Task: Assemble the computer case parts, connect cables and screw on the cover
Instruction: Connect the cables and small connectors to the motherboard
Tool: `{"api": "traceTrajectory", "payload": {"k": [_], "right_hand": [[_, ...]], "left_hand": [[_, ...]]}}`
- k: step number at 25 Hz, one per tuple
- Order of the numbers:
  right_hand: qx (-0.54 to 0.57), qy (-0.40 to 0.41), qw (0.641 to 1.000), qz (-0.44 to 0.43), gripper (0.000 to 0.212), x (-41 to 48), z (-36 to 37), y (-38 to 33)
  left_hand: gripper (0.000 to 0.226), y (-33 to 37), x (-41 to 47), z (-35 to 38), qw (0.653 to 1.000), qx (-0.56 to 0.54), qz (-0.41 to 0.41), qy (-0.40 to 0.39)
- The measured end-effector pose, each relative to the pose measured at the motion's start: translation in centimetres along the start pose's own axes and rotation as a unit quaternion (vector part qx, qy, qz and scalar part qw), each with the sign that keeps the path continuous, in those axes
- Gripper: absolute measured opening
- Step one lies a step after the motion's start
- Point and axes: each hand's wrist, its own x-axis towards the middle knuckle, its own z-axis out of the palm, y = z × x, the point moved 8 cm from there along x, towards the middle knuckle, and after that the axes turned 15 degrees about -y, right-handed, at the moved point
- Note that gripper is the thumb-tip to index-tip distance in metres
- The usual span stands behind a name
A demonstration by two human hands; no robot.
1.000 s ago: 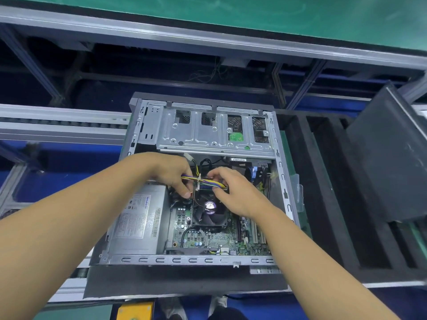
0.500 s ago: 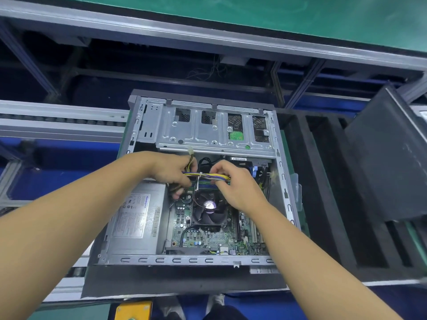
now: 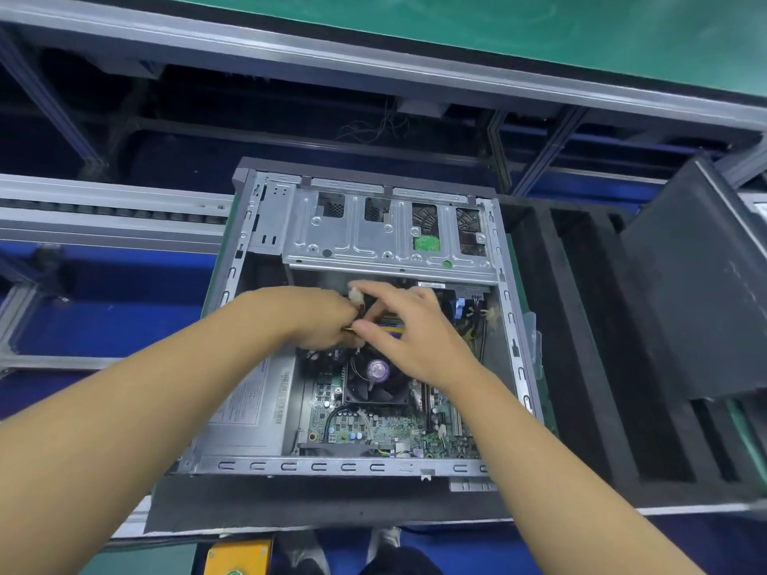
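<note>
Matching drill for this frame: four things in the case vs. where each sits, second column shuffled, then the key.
Things:
1 CPU fan
2 power supply
3 drive cage
4 cable bundle

Places:
A far end of the case
B gripped between left hand and right hand
C near-left corner
D on the motherboard, just nearer than the hands

Pairs: 1-D, 2-C, 3-A, 4-B

We log a printed label point(image 3: 241, 399) on the power supply point(image 3: 272, 433), print too blurred to read, white sticker point(image 3: 431, 285) in the computer case point(image 3: 332, 466), characters illegible to us
</note>
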Motion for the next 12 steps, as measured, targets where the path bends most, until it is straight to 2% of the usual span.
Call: {"api": "traceTrajectory", "payload": {"k": [1,3,6,7,9,12], "right_hand": [[0.033,0.007,0.999,-0.004,0.028,0.2,0.1,0.1],[0.144,0.022,0.989,0.004,0.017,0.1,-0.1,0.9],[0.273,0.048,0.961,0.026,0.021,-0.8,-0.8,2.8],[0.293,0.053,0.954,0.043,0.02,-1.0,-0.8,3.5],[0.299,0.053,0.947,0.106,0.015,-1.2,-0.2,4.8],[0.27,0.05,0.93,0.244,0.021,-1.8,1.2,7.2]], "left_hand": [[0.028,0.4,-0.1,0.2,1.0,0.002,0.011,-0.015],[0.027,0.0,-0.7,0.1,1.0,-0.015,0.018,-0.01],[0.014,-1.7,-2.3,-1.0,0.994,-0.068,0.044,0.067],[0.019,-2.1,-3.0,-1.3,0.986,-0.114,0.06,0.105],[0.031,-2.9,-4.1,-1.5,0.949,-0.253,0.093,0.164],[0.018,-3.6,-4.4,-1.3,0.886,-0.399,0.111,0.208]]}}
